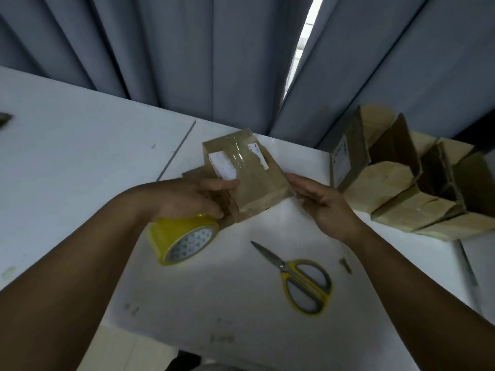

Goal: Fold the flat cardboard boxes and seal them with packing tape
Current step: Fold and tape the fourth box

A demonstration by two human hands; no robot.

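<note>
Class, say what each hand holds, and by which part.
The left hand grips the cardboard box at its left edge, thumb on the taped face. The right hand steadies its lower right corner with straight fingers.

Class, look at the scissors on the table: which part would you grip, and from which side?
Grip the yellow handle loops of the scissors, coming from the near right side. They lie flat and closed on the table, blades pointing away to the far left, so the loops face the right hand.
</note>
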